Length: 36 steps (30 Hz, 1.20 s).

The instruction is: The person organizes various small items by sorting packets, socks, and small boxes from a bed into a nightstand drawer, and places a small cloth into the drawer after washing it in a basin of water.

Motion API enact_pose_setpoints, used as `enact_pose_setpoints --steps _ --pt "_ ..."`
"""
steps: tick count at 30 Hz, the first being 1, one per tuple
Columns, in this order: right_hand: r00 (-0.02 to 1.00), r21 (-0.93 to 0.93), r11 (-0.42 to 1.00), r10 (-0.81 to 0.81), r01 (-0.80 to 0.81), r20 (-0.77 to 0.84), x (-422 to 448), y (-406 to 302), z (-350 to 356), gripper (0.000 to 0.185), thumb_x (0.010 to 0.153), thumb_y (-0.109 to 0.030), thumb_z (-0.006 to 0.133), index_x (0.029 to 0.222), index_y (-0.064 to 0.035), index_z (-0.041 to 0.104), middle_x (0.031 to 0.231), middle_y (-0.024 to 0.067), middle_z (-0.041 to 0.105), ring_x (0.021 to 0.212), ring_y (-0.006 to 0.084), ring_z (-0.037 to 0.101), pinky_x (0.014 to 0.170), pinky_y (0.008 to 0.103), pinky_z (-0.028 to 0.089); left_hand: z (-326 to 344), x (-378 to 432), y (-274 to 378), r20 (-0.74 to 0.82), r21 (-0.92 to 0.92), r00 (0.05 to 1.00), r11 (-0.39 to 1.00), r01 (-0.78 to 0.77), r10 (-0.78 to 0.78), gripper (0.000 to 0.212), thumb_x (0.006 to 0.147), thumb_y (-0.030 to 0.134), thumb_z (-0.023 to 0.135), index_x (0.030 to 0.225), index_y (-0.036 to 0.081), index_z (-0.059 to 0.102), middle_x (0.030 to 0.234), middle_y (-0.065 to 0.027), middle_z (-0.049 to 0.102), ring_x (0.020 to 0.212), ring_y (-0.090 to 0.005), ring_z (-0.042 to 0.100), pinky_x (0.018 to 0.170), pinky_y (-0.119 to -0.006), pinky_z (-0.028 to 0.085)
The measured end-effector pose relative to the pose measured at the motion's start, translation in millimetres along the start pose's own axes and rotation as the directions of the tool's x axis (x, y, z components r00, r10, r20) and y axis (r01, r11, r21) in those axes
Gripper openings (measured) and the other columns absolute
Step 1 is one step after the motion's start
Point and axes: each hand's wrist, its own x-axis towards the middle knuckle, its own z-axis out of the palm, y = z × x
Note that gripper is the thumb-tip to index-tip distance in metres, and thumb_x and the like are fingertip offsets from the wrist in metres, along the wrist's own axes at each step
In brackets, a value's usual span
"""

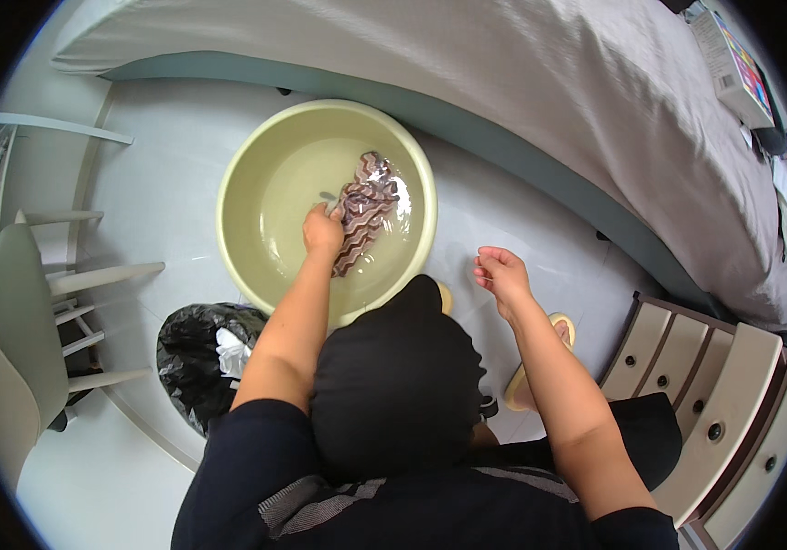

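A large pale yellow-green plastic basin (256, 275) holds clear water. In it lies a wet cloth with brown and pink zigzag stripes (366, 213), partly bunched, with light glinting off the water over it. My left hand (323, 230) is inside the basin at the cloth's left edge, its fingers closed on the fabric. Outside the basin, to the right and above the floor, my right hand (501, 275) is held with its fingers loosely curled, and no object shows in it.
Left of my legs stands a bin lined with a black plastic bag (194, 350). A chair (22, 323) is at the far left. Beyond the basin runs a bed with a grey cover (503, 75). A drawer unit (730, 412), one drawer pulled out, stands at the right. Yellow slippers (517, 388) are on my feet.
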Motion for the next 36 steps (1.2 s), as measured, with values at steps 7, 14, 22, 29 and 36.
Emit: enact_pose_setpoints --steps 7,14,22,29,36 --pt "0.997 0.057 0.998 0.001 0.004 -0.078 7 -5 -12 0.016 0.087 -0.006 0.053 0.101 0.0006 0.055 0.084 0.0048 0.06 0.068 0.0095 0.054 0.061 0.0214 0.047 -5 2 9 0.3 0.283 0.953 0.951 -0.127 0.038 0.019 0.081 0.024 0.06 0.085 0.007 0.066 0.084 -0.0195 0.064 0.083 -0.0364 0.061 0.076 -0.043 0.048" --pt "0.893 -0.195 0.881 -0.385 0.431 0.235 -1 -38 50 0.021 0.084 -0.009 0.058 0.104 -0.0029 0.059 0.087 0.0041 0.062 0.075 0.0112 0.057 0.068 0.0229 0.047 -93 -36 37 0.236 -0.341 0.932 0.922 -0.185 0.274 0.021 0.087 0.02 0.056 0.078 0.002 0.058 0.063 -0.0092 0.053 0.06 -0.0209 0.05 0.059 -0.033 0.041" --pt "0.427 -0.309 0.295 -0.623 0.904 0.655 -24 -76 150 0.059 0.069 -0.008 0.071 0.123 -0.0161 0.051 0.132 0.011 0.042 0.106 0.0265 0.051 0.09 0.0377 0.042 -207 -46 73 0.163 -0.836 0.856 0.53 -0.146 0.491 0.023 0.093 0.022 0.049 0.083 0.004 0.056 0.078 0.0015 0.054 0.075 -0.0068 0.047 0.071 -0.024 0.039" --pt "0.383 -0.215 0.346 -0.546 0.913 0.745 -2 -100 158 0.023 0.081 -0.008 0.058 0.103 -0.001 0.06 0.098 0.0147 0.063 0.094 0.0277 0.059 0.084 0.0355 0.044 -283 -48 94 -0.076 -0.994 0.792 0.021 -0.112 0.606 0.026 0.097 0.021 0.039 0.106 0.001 0.053 0.101 -0.0096 0.062 0.095 -0.0193 0.059 0.088 -0.036 0.045" --pt "0.442 -0.106 0.545 -0.534 0.831 0.72 -44 -149 167 0.022 0.088 -0.014 0.049 0.1 -0.0012 0.062 0.088 0.0068 0.064 0.08 0.0132 0.057 0.073 0.0277 0.046 -231 -26 56 -0.015 -0.996 0.958 0.081 -0.04 0.287 0.02 0.097 0.025 0.042 0.097 0.008 0.053 0.096 -0.0046 0.061 0.087 -0.0143 0.059 0.083 -0.032 0.047"
